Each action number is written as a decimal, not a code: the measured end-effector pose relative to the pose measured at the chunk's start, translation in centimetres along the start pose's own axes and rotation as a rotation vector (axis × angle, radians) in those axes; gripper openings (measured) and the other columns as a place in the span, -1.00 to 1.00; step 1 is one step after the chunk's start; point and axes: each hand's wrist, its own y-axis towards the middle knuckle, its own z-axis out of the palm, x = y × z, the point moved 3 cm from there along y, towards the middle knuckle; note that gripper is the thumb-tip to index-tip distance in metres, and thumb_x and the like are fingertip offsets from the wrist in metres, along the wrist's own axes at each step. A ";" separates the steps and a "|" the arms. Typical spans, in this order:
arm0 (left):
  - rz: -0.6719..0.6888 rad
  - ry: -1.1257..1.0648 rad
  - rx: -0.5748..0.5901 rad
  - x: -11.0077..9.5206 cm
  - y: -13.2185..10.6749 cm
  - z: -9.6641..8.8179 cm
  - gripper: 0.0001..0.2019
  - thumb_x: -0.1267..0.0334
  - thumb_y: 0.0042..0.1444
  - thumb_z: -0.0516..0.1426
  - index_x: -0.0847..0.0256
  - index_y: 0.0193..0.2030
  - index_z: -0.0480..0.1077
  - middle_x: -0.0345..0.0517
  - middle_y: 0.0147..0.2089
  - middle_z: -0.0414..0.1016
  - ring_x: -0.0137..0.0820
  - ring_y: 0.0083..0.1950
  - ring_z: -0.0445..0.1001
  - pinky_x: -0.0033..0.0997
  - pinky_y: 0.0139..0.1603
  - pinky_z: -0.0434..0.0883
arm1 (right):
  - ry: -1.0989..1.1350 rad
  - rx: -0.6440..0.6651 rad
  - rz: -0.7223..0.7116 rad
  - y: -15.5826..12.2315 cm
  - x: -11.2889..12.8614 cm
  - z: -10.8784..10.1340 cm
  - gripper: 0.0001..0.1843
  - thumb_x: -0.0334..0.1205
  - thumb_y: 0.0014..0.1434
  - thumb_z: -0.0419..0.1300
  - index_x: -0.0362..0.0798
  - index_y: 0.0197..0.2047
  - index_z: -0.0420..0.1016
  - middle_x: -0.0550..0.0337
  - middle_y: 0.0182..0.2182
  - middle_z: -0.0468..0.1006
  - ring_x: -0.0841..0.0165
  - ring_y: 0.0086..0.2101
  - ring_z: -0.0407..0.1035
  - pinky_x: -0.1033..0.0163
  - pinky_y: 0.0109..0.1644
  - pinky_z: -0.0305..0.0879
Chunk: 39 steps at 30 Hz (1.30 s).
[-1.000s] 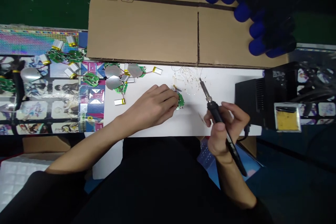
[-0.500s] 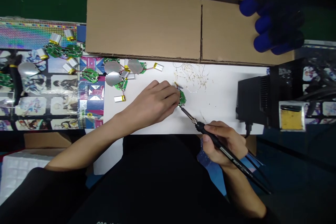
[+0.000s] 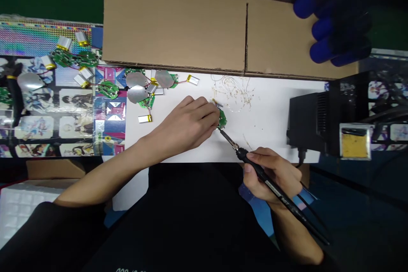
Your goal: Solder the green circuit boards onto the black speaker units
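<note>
My left hand (image 3: 194, 121) is closed over the left side of a small green circuit board (image 3: 222, 118) on the white work surface. Its fingertips are hidden beneath the knuckles, along with part of the board. In my right hand (image 3: 276, 174) is a black soldering iron (image 3: 263, 174), held like a pen. The iron slants up and left, its tip at the board's lower edge beside the left fingers; whether it touches is too small to tell. A small silver battery (image 3: 218, 103) lies just above the board.
Several boards with silver discs (image 3: 136, 94) and batteries (image 3: 145, 118) lie to the left, pliers (image 3: 14, 93) beyond them. Wire scraps (image 3: 236, 93) litter the white sheet (image 3: 270, 110). A cardboard box (image 3: 175, 25) borders the back. A black station (image 3: 306, 121) and yellow sponge tray (image 3: 354, 142) stand right.
The view has shifted slightly. Both hands keep nearly the same pose, with the iron's tip still at the board's lower edge.
</note>
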 end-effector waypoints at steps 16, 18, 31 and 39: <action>0.011 0.025 0.005 0.0 0.0 -0.1 -0.80 0.34 0.51 0.05 0.28 -0.07 0.50 0.03 0.02 0.63 -0.20 0.00 0.50 -0.20 -0.05 0.26 | 0.052 -0.276 0.106 -0.1 -1.5 -2.0 -0.78 -0.24 0.20 0.41 0.00 -0.06 0.64 0.19 -0.38 0.66 0.26 -0.45 0.59 0.18 -0.51 0.54; 0.015 0.016 0.000 0.1 0.0 0.0 -0.80 0.34 0.51 0.05 0.28 -0.06 0.51 0.02 0.02 0.64 -0.20 0.02 0.50 -0.21 -0.04 0.26 | 0.077 -0.319 0.183 0.1 -2.4 -1.8 -0.72 -0.25 0.19 0.43 0.00 -0.02 0.61 0.17 -0.30 0.68 0.30 -0.43 0.60 0.19 -0.45 0.57; -0.210 -0.376 -0.214 0.6 -2.6 2.6 -0.78 0.15 0.35 0.31 0.19 0.01 0.46 0.22 0.41 0.34 -0.04 0.41 0.39 -0.06 0.30 0.46 | 0.370 -0.359 0.280 7.8 -4.4 3.1 -0.76 -0.16 0.52 0.11 0.11 0.18 0.49 0.12 -0.08 0.75 0.34 -0.42 0.66 0.24 -0.50 0.56; -0.348 -0.600 -0.216 3.6 -3.9 -0.3 -0.80 0.13 0.27 0.36 0.12 -0.15 0.47 0.04 0.22 0.60 -0.13 0.26 0.59 -0.15 0.20 0.57 | 0.123 -0.293 0.050 16.7 -8.1 6.2 -0.80 -0.28 0.37 0.22 0.06 0.05 0.41 -0.02 0.11 0.65 0.15 0.16 0.57 -0.07 0.20 0.54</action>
